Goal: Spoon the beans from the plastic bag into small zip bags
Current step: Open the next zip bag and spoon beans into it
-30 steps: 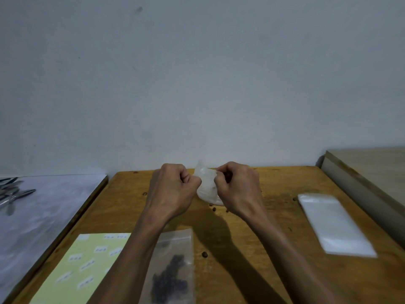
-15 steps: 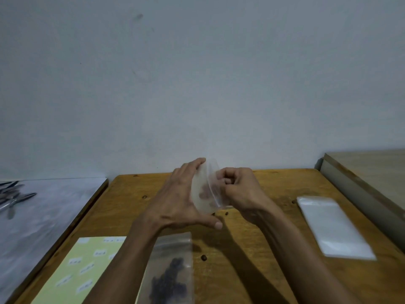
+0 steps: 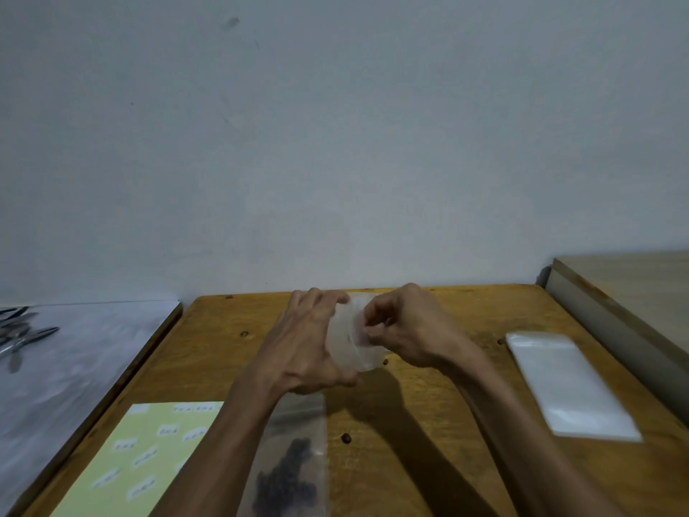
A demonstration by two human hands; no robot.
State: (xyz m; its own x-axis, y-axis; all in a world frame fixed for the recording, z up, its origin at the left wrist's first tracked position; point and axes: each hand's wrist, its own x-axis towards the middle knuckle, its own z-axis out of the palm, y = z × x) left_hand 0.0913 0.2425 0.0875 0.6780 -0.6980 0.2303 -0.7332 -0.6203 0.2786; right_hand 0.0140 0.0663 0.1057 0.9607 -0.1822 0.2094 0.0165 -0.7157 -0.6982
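Both hands up over wooden table (image 3: 428, 423), holding a small zip bag (image 3: 348, 341) between them. Left hand (image 3: 305, 352) cups bag from 9 o'clock side, fingers curled over its top. Right hand (image 3: 410, 330) pinches bag edge at 3 o'clock. Plastic bag (image 3: 294, 460) with dark beans (image 3: 290, 475) at 6 o'clock. Loose bean (image 3: 346, 438) beside it. Yellow label sheet (image 3: 149, 457) at 7 o'clock. Stack of empty bags (image 3: 566, 382) at 3 o'clock. Metal tools (image 3: 18, 337) at 9 o'clock, blurry.
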